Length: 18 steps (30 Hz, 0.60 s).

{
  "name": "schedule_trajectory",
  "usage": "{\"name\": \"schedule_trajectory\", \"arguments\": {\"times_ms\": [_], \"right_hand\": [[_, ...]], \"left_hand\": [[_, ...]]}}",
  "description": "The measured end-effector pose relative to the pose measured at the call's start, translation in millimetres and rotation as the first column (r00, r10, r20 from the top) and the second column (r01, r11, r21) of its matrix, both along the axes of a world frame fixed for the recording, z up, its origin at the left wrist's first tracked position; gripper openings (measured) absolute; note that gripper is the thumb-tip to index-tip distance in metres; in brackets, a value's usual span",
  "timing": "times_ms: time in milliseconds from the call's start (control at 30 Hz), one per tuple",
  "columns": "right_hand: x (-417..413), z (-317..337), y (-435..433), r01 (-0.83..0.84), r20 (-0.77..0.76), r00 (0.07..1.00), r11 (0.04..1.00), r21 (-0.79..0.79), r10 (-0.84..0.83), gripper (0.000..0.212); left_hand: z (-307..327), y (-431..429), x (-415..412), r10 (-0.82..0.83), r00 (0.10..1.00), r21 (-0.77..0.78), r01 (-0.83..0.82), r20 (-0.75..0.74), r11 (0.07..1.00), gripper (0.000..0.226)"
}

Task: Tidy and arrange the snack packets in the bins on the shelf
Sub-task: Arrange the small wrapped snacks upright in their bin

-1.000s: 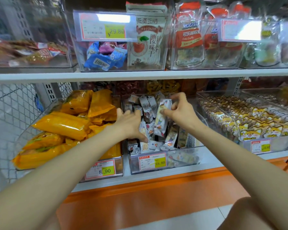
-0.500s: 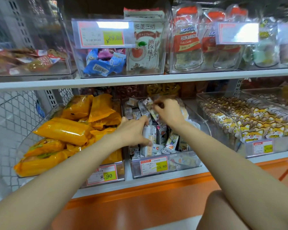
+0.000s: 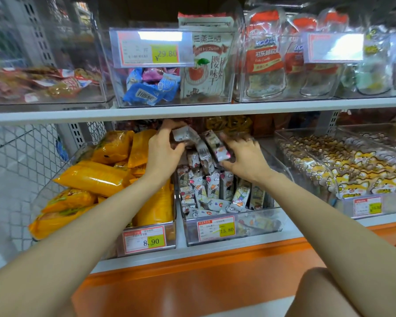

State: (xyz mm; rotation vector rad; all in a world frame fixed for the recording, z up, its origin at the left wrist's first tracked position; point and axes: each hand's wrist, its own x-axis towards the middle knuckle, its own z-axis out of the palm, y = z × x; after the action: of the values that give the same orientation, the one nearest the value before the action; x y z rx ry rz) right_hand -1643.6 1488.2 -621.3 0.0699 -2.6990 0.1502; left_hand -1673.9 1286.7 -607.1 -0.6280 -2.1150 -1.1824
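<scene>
Gripping, left hand (image 3: 165,154): fingers curled over a small white packet (image 3: 185,134), thumb underneath, up at the 12 o'clock end of the middle bin (image 3: 258,221).
Right hand (image 3: 246,157): thumb and fingers pinching a second packet (image 3: 218,146), which sits tilted, just at 3 o'clock of the left hand's one.
Snack packets (image 3: 213,191): rest of the cartoon-print lot are in that same middle bin, mostly standing on end, a few flopped flat toward the 6 o'clock front.
Price tag (image 3: 216,228): on the bin's front wall, reads 15.80.
9 o'clock neighbour: orange bags (image 3: 89,177) piled loose in their own bin, with the left forearm crossing over them.
3 o'clock neighbour: fox-print packets (image 3: 357,184) in another clear bin, well apart from both hands.
Upper shelf (image 3: 192,110): at 12 o'clock, with more clear bins of bagged snacks on top.
</scene>
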Motion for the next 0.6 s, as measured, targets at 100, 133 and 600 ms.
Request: {"name": "schedule_trajectory", "arguments": {"times_ms": [100, 133, 600], "right_hand": [[-4.4, 2.0, -4.5, -0.033, -0.148, 0.989, 0.983, -0.180, 0.006, 0.052], [-5.9, 1.4, -6.3, -0.030, -0.148, 0.989, 0.983, -0.183, 0.003, 0.047], [-4.3, -1.8, -10.4, -0.041, -0.095, 0.995, 0.988, -0.152, 0.027, 0.043]], "left_hand": [[-5.4, -1.0, -17.8, 0.015, 1.000, -0.169, -0.012, 0.014, 0.985, 0.033], [-8.3, -0.5, -22.5, 0.012, 1.000, -0.247, -0.004, 0.028, 0.969, 0.032], [-4.9, 5.5, -27.0, 0.034, 0.995, -0.650, 0.033, 0.089, 0.759, 0.040]]}}
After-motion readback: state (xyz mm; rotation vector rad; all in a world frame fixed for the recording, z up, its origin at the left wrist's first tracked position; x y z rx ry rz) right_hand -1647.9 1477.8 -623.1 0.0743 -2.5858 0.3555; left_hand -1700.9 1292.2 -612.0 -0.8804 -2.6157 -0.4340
